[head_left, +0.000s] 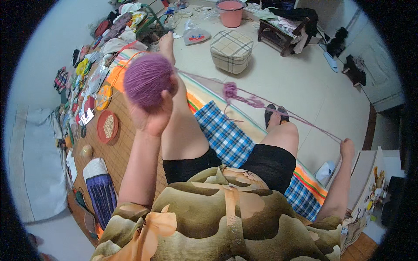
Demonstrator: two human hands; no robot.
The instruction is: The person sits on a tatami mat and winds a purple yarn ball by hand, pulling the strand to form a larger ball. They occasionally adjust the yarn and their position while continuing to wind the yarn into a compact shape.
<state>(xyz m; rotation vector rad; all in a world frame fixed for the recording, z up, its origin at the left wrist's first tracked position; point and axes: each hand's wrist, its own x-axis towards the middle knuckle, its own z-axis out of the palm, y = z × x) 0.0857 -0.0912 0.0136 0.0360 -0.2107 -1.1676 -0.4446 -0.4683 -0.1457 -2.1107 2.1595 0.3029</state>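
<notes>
A large ball of purple yarn rests in my left hand, raised over my left thigh with the fingers curled round its side. Far out to the right, my right hand is closed on strands of purple yarn. These strands stretch across from the ball to that hand. Midway along hangs a tangled clump of yarn, with a looser knot beside it and a loose tail below. Blue checked cloth lies between my legs.
On the woven mat stands a red bowl of pale pieces, near a phone. Clothes and odds and ends are heaped along the left wall. A plaid stool, a pink bucket and a dark wooden rack stand on the tiled floor.
</notes>
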